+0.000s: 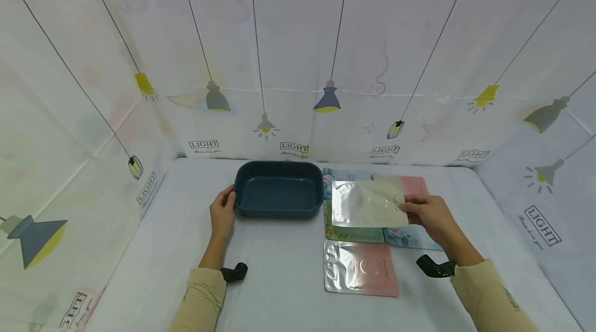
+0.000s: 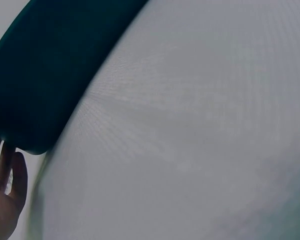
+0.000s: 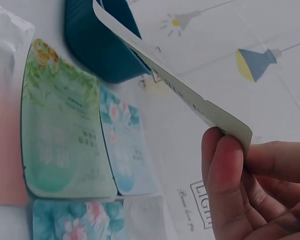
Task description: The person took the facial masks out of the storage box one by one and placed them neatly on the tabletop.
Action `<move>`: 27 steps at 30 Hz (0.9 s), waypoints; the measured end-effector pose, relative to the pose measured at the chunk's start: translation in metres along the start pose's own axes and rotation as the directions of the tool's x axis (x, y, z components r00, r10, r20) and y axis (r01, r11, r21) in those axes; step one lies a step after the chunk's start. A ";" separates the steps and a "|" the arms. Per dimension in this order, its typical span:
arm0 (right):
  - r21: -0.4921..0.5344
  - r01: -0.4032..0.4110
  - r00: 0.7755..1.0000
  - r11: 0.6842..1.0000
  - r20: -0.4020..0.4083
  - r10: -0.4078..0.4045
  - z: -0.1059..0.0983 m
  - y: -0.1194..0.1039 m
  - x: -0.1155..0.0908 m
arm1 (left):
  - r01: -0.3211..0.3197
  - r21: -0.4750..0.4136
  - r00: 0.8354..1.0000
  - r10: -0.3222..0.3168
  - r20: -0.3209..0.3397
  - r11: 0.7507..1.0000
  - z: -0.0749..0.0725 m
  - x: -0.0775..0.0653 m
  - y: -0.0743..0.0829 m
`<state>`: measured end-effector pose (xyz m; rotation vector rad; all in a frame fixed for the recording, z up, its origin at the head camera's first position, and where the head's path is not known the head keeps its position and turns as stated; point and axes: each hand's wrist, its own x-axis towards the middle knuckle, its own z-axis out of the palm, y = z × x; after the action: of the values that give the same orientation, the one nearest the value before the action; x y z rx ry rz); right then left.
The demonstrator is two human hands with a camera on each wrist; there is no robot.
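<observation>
My right hand (image 1: 430,215) pinches the end of a cream-and-silver sheet mask packet (image 1: 368,202) between thumb and fingers. In the right wrist view this packet (image 3: 175,82) is seen nearly edge-on, slanting away above the others. A dark teal rectangular bin (image 1: 279,195) stands at the back of the table, left of the packets. At its left end is my left hand (image 1: 222,213), fingers against the wall. The left wrist view shows these fingers (image 2: 19,175) fairly straight at the bin's end.
Below the held packet lie a green packet (image 1: 356,234), a blue floral packet (image 1: 410,238), another blue one (image 1: 340,175) and a pink one (image 1: 416,185), partly covered. Nearer lies a pink-and-silver packet (image 1: 360,269). White curtains (image 1: 288,53) with lamp prints surround the table.
</observation>
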<state>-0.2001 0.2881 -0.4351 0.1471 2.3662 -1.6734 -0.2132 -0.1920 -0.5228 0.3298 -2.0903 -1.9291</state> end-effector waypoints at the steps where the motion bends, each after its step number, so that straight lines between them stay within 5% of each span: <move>1: -0.005 -0.006 1.000 1.000 -0.006 0.006 -0.002 0.003 -0.002 | -0.003 0.000 1.000 0.003 0.001 1.000 0.000 0.000 0.001; 27: -0.057 -0.146 0.989 0.988 -0.044 0.143 -0.051 0.066 -0.046 | -0.032 0.006 0.999 0.032 -0.007 0.999 0.001 -0.002 0.000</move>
<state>-0.1479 0.3607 -0.4681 0.3359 2.3692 -1.5455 -0.2117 -0.1908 -0.5230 0.3027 -2.0843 -1.9011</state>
